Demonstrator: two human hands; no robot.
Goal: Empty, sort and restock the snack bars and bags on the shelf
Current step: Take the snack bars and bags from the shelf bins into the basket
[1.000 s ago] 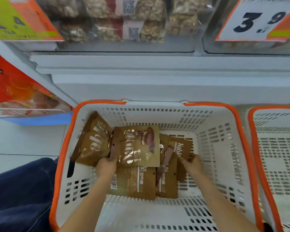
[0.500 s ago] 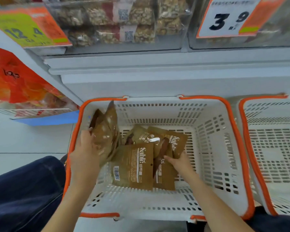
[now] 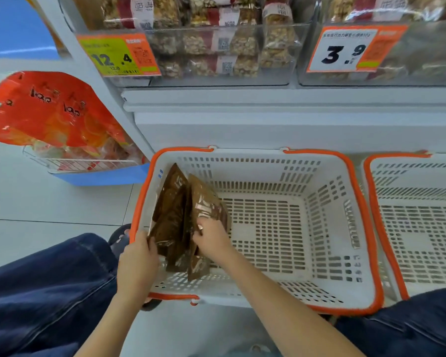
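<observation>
Down in the head view, I see a white basket point(image 3: 327, 210) with an orange rim sitting on the pale floor at the foot of the shelf unit point(image 3: 268, 119). Against the basket's left wall I have a bundle of brown snack bags point(image 3: 177, 215) gathered upright on edge, their lower corners near the basket floor. My left hand point(image 3: 138, 261) grips the bundle from the outer side, fingers curled round its lower left edge. My right hand point(image 3: 211, 237) presses the opposite face, fingers bent and close together on the foil, so the bags are squeezed between both hands. To the right, a second white basket point(image 3: 420, 222) with the same orange rim stands just beside the first. Above, clear bins hold nut snack bars point(image 3: 216, 45), with a price tag reading 12.4 point(image 3: 117, 56) and another reading 3.9 point(image 3: 345, 51). Red snack bags point(image 3: 49, 112) rest in a wire rack at left. Dark blue trouser legs point(image 3: 47, 292) frame the basket.
</observation>
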